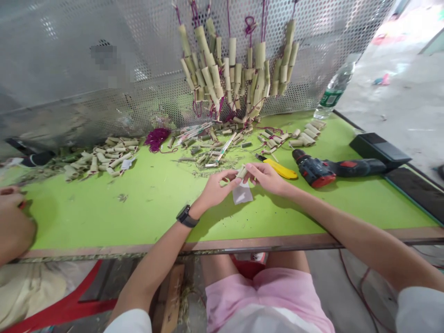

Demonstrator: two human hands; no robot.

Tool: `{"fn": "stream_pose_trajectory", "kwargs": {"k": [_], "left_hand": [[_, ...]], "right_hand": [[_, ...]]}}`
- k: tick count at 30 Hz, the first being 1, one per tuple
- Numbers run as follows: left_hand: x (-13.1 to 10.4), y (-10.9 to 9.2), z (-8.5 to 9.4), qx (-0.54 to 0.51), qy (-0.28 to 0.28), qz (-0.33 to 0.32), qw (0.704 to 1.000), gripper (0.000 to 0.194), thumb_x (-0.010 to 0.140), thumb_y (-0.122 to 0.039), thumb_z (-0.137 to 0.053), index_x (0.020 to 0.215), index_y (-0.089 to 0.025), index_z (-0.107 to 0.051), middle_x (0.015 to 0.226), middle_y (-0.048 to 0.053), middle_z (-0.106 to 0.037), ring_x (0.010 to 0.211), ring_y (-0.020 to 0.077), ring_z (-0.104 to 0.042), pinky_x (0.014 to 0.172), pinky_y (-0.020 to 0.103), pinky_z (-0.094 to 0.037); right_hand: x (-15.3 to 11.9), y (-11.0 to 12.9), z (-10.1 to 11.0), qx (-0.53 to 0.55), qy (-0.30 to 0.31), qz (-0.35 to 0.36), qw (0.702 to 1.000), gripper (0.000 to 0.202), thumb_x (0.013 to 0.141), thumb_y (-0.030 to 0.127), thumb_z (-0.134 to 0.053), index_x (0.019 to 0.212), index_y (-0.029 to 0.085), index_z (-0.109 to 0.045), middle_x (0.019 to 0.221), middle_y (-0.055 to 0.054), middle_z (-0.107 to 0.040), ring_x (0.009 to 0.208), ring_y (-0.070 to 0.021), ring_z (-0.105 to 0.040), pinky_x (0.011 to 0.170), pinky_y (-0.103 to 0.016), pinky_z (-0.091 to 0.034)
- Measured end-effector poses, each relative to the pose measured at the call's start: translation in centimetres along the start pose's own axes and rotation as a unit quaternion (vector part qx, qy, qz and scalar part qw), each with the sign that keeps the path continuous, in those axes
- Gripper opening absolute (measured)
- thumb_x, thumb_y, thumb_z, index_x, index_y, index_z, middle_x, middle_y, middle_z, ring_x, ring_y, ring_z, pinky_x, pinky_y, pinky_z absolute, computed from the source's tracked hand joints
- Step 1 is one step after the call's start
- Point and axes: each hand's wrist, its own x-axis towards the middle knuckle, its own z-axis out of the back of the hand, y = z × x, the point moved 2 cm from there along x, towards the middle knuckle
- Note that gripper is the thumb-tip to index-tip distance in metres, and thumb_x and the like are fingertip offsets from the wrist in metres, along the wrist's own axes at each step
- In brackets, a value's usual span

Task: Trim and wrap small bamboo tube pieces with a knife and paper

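Observation:
Between the fingertips of both hands is a short pale bamboo piece (242,172), above the green table (138,208). My left hand (219,186), with a black watch on its wrist, pinches it from the left. From the right, my right hand (265,177) grips the same piece, its fingers closed. Just below the hands lies a small white paper (243,193). A yellow cutter knife (281,169) rests right beside my right hand. Cut bamboo pieces and thin sticks (222,150) are scattered beyond the hands.
A cordless drill (315,171) lies at the right, near a black phone-like slab (414,194). Bamboo bundles (239,69) hang on the perforated metal panel (145,51). Purple string (157,139), a bamboo pile (104,157) and a bottle (333,95) stand around. Another person's hand (14,222) is at far left.

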Motion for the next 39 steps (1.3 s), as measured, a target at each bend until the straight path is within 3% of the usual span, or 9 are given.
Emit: {"fn": "stream_pose_trajectory", "kwargs": {"k": [5, 11, 21, 27, 30, 34, 39], "left_hand": [[0.1, 0.0, 0.2, -0.030, 0.006, -0.005, 1.000, 0.046, 0.103, -0.059, -0.070, 0.127, -0.020, -0.078, 0.120, 0.014, -0.083, 0.105, 0.0275, -0.078, 0.094, 0.044, -0.064], [0.0, 0.2, 0.4, -0.018, -0.023, -0.016, 0.999, 0.041, 0.103, -0.054, -0.070, 0.126, -0.021, -0.076, 0.121, 0.013, -0.082, 0.106, 0.0270, -0.077, 0.095, 0.044, -0.063], [0.1, 0.5, 0.5, -0.038, -0.068, -0.004, 0.997, 0.038, 0.102, -0.056, -0.071, 0.115, -0.021, -0.078, 0.113, 0.012, -0.083, 0.101, 0.0251, -0.077, 0.086, 0.038, -0.062], [0.4, 1.0, 0.7, -0.050, -0.106, 0.007, 0.993, 0.034, 0.096, -0.054, -0.080, 0.100, -0.021, -0.079, 0.103, 0.010, -0.082, 0.093, 0.0237, -0.076, 0.082, 0.036, -0.060], [0.6, 1.3, 0.8, -0.054, -0.108, 0.017, 0.993, 0.031, 0.092, -0.052, -0.083, 0.093, -0.021, -0.078, 0.097, 0.008, -0.082, 0.088, 0.0226, -0.075, 0.081, 0.036, -0.060], [0.6, 1.4, 0.8, -0.023, -0.094, -0.004, 0.995, 0.032, 0.092, -0.052, -0.082, 0.088, -0.021, -0.078, 0.089, 0.006, -0.081, 0.082, 0.0219, -0.073, 0.081, 0.038, -0.059], [0.6, 1.8, 1.1, 0.056, -0.058, -0.042, 0.996, 0.041, 0.098, -0.061, -0.075, 0.087, -0.022, -0.078, 0.086, 0.005, -0.080, 0.079, 0.0218, -0.072, 0.079, 0.038, -0.058]], "right_hand": [[-0.2, 0.1, 0.4, -0.021, -0.027, 0.019, 0.999, 0.065, 0.103, 0.082, -0.051, 0.095, 0.022, -0.072, 0.083, -0.005, -0.071, 0.063, -0.0146, -0.056, 0.056, -0.030, -0.046], [0.0, 0.0, 0.6, 0.014, -0.047, 0.014, 0.999, 0.060, 0.104, 0.080, -0.050, 0.108, 0.023, -0.071, 0.103, -0.009, -0.076, 0.068, -0.0152, -0.060, 0.054, -0.029, -0.047], [0.2, -0.6, 1.1, 0.039, -0.048, 0.004, 0.998, 0.039, 0.102, 0.057, -0.062, 0.120, 0.023, -0.067, 0.099, -0.005, -0.075, 0.064, -0.0140, -0.057, 0.055, -0.029, -0.044], [0.4, -0.7, 2.2, 0.046, 0.025, 0.003, 0.999, 0.026, 0.091, 0.044, -0.074, 0.108, 0.024, -0.068, 0.090, -0.003, -0.072, 0.068, -0.0169, -0.058, 0.060, -0.032, -0.046], [0.3, -0.4, 2.4, 0.039, 0.085, 0.006, 0.996, 0.031, 0.087, 0.044, -0.082, 0.107, 0.023, -0.071, 0.099, -0.004, -0.073, 0.076, -0.0184, -0.063, 0.067, -0.033, -0.050], [0.0, 0.1, 2.1, 0.009, 0.136, -0.002, 0.991, 0.051, 0.083, 0.049, -0.090, 0.125, 0.024, -0.076, 0.124, -0.008, -0.074, 0.086, -0.0188, -0.067, 0.071, -0.032, -0.052], [-0.4, 0.2, 1.6, -0.031, 0.185, -0.027, 0.982, 0.067, 0.083, 0.051, -0.091, 0.141, 0.024, -0.075, 0.107, -0.006, -0.078, 0.085, -0.0202, -0.068, 0.069, -0.031, -0.052]]}}
